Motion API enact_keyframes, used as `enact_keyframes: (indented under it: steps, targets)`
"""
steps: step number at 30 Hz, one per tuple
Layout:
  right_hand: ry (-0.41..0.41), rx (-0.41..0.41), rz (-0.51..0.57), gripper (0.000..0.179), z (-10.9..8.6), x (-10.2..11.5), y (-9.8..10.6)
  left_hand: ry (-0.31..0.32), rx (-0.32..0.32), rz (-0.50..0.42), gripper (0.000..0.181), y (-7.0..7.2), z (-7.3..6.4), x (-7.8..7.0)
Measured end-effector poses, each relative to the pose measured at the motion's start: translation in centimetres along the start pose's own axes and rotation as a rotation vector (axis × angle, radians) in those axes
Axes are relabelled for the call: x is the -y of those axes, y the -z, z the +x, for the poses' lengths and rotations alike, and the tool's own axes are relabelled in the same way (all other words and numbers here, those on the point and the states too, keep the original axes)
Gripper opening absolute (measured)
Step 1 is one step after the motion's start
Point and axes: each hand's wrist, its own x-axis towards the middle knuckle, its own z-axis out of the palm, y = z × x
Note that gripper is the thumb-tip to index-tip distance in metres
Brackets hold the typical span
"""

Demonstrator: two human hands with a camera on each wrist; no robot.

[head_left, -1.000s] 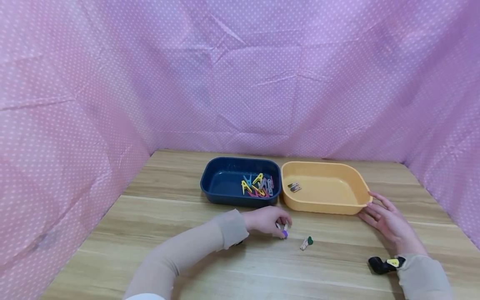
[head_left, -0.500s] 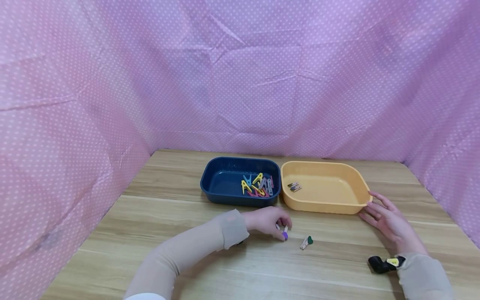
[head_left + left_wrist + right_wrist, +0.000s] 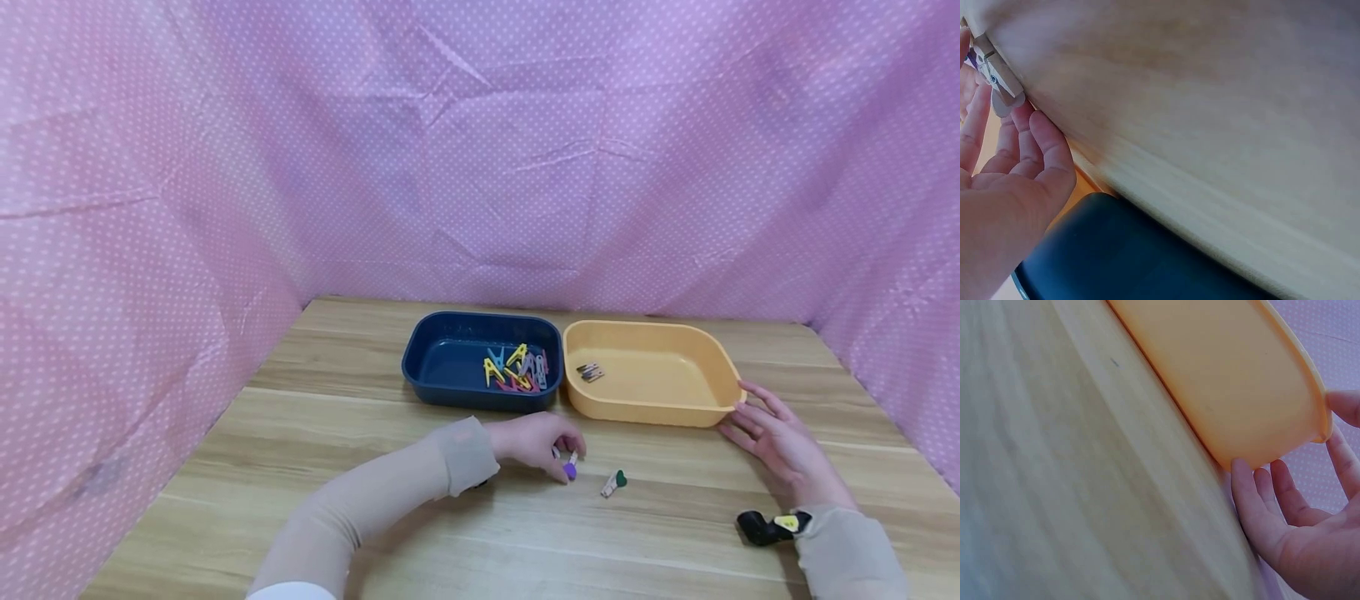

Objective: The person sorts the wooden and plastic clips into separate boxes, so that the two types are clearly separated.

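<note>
My left hand (image 3: 536,442) is low over the table, thumb and fingers curled around a wooden clothespin with a purple heart (image 3: 570,471). A second wooden clothespin, with a white heart (image 3: 1000,78), lies against the fingertips in the left wrist view; in the head view the hand mostly hides it. Just right of that hand, a wooden clothespin with a green heart (image 3: 614,483) lies on the table. My right hand (image 3: 776,442) rests relaxed fingers on the right front corner of the yellow tray (image 3: 652,414); in the right wrist view its fingertips touch the tray's wall.
A navy tray (image 3: 457,393) stands left of the yellow one, side by side, with several colored plastic clothespins (image 3: 517,371) in it. Several small clothespins (image 3: 590,372) lie at the yellow tray's left end. Pink dotted cloth (image 3: 480,167) surrounds the wooden table (image 3: 315,433).
The left thumb has drawn slightly toward me from the purple heart. The right hand and the trays have kept their places.
</note>
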Motion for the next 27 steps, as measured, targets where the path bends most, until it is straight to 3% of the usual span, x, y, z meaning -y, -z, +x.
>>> enact_keyframes:
  steps: [8, 19, 27]
  targets:
    - [0.000, 0.018, 0.005, 0.042, -0.1, -0.1, 0.0, -0.023, -0.007, -0.004, 0.032, 0.3, -0.3, -0.2]
    - [-0.001, 0.015, -0.005, 0.042, 0.2, -0.1, 0.0, -0.009, -0.059, -0.087, 0.034, 0.5, -0.4, 0.2]
    - [-0.004, -0.005, 0.000, 0.041, 0.0, -0.2, 0.4, -0.071, -0.100, -0.062, 0.033, 0.4, -0.4, 1.0]
